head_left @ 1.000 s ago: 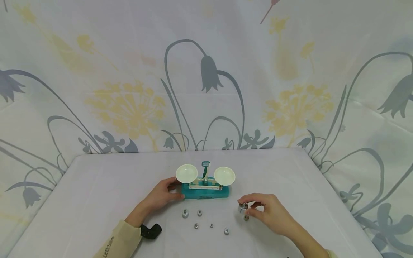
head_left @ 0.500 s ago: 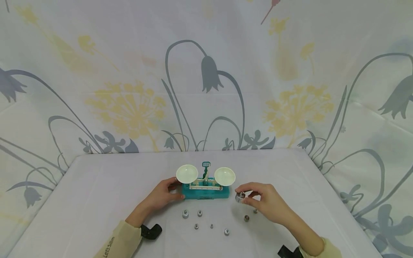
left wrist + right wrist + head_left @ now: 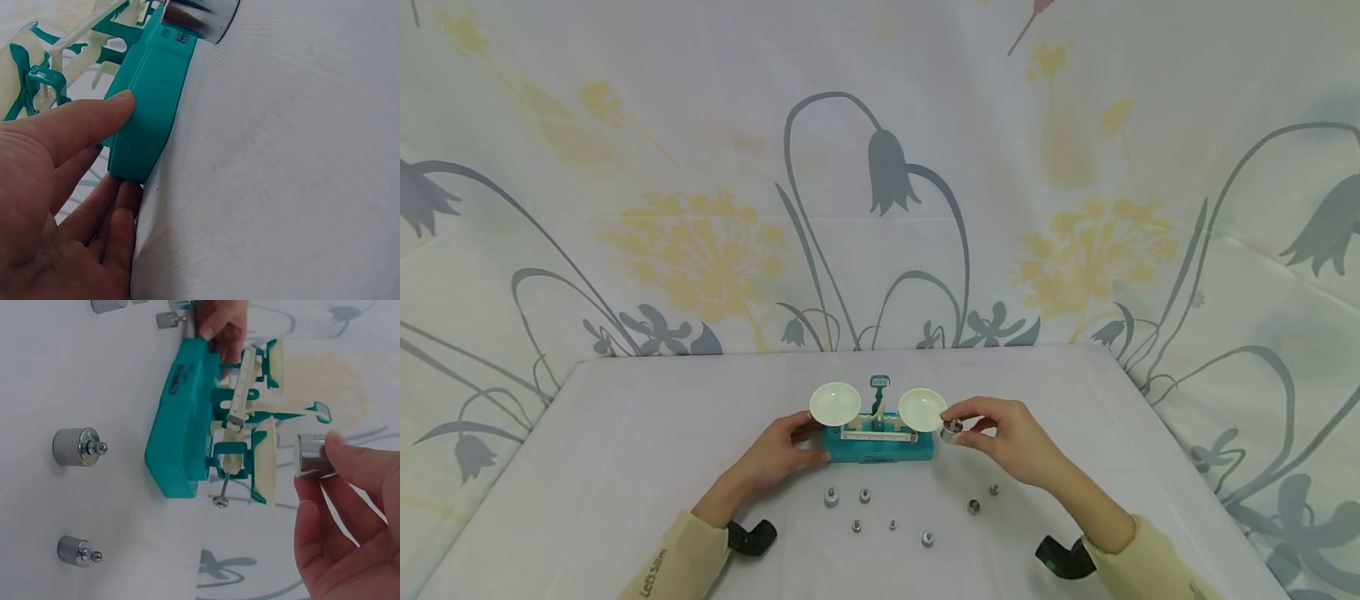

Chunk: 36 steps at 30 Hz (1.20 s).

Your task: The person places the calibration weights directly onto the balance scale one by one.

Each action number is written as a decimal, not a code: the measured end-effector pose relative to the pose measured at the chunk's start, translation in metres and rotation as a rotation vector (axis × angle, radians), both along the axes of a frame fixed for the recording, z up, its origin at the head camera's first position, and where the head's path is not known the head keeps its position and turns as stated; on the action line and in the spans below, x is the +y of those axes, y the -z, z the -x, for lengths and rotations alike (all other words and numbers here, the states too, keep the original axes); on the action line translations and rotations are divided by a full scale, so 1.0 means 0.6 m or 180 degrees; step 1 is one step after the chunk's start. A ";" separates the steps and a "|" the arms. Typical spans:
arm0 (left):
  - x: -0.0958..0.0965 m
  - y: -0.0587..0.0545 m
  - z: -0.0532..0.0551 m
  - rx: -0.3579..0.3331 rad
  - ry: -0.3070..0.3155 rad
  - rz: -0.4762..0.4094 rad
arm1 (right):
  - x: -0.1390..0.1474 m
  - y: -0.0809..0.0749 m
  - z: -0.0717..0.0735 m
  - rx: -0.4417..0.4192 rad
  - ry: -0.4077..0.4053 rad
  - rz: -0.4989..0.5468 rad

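A teal balance scale with two cream pans stands on the table. My left hand holds the left end of its base; in the left wrist view the thumb lies on the teal base and the other fingers are behind and below its end. My right hand pinches a shiny metal weight between thumb and fingers. That weight is up beside the right pan, its side facing the pan's outer edge in the right wrist view. Both pans hold nothing.
Several knobbed metal weights stand on the white tabletop in front of the scale, among them one at the left, one nearest the front and one at the right. Black wrist mounts sit at both sleeves. A flowered curtain hangs behind.
My right hand has carried the metal weight leftward and away from me, up to the right pan, uncovering two small weights beneath it. My left hand has stayed on the scale.
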<state>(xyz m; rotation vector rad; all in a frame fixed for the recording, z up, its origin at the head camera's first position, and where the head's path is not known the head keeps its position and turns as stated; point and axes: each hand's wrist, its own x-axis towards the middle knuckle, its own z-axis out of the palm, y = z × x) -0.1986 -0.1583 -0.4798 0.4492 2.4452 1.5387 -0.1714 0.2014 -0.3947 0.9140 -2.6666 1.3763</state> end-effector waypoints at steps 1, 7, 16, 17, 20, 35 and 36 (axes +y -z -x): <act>0.000 0.000 0.000 0.0000 -0.0008 0.0001 | -0.001 -0.001 0.003 -0.0010 0.0012 -0.0008; 0.000 0.000 0.000 -0.0035 -0.0045 -0.0006 | -0.004 0.000 0.017 -0.0028 0.0075 -0.0095; 0.001 -0.001 -0.001 -0.0035 -0.0055 0.0017 | -0.015 -0.004 0.035 -0.0064 0.0165 -0.0166; 0.001 -0.001 -0.001 -0.0037 -0.0057 0.0021 | -0.017 -0.005 0.037 -0.0072 0.0171 -0.0167; 0.002 -0.001 -0.001 -0.0043 -0.0062 0.0022 | -0.021 -0.005 0.045 -0.0086 0.0155 -0.0155; 0.001 0.000 -0.001 -0.0058 -0.0053 0.0006 | -0.049 -0.004 0.078 -0.0115 0.0001 -0.0166; 0.001 0.000 -0.001 -0.0058 -0.0056 0.0015 | -0.052 -0.004 0.079 -0.0141 -0.0005 -0.0171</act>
